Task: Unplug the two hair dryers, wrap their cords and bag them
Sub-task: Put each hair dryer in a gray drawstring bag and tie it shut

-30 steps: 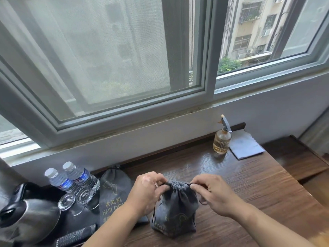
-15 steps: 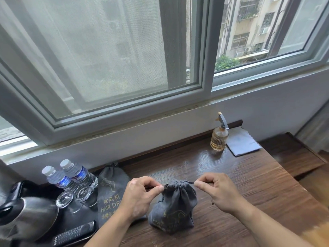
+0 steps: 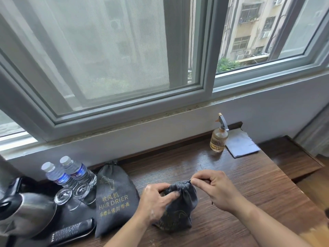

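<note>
While the grey drawstring bag (image 3: 179, 209) stands upright on the wooden desk (image 3: 249, 202), directly between both hands, its long axis runs vertically with the puckered mouth on top. The left hand (image 3: 154, 202) grips the bag's upper side. The right hand (image 3: 215, 189) pinches the drawstring (image 3: 189, 182) at the mouth's right edge, so closing probably needs a rightward pull. A second bag (image 3: 114, 198), marked HAIR DRIER, lies just to the left.

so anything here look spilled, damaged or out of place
Nothing stands out: spray bottle and water bottles stand upright, nothing spilled; left hand grips the grey bag, right hand pinches its drawstring.
</note>
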Motion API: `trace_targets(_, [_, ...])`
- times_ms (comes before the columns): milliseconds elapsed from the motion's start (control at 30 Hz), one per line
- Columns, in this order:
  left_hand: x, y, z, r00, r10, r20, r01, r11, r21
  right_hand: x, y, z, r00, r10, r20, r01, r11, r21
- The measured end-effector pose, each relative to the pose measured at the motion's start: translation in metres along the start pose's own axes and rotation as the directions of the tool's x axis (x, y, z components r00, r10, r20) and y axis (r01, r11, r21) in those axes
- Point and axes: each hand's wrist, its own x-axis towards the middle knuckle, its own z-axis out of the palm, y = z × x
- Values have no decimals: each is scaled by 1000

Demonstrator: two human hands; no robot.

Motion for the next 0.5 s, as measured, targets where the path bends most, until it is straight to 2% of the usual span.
trace_targets(167, [2, -16, 5, 1000, -29, -11, 26, 978, -205, 3, 8, -8, 999, 52, 14, -51, 997, -57])
trace_targets(267, [2, -21, 7, 998, -68, -10, 59, 920, -387, 3, 19, -6, 998, 44, -49, -51, 986, -160])
trace_targets(367, [0, -18, 14, 993, -117, 11, 104, 836, -538, -7, 27, 8, 999, 18, -37, -28, 956, -291])
trace_targets(433, [2, -18, 19, 991, -131, -36, 91, 836, -541, -17, 27, 21, 999, -51, -13, 40, 884, -465])
trace_targets(500, [4, -17, 22, 986, -143, -89, 81, 864, -498, -24, 23, 32, 985, -171, 26, 150, 768, -623])
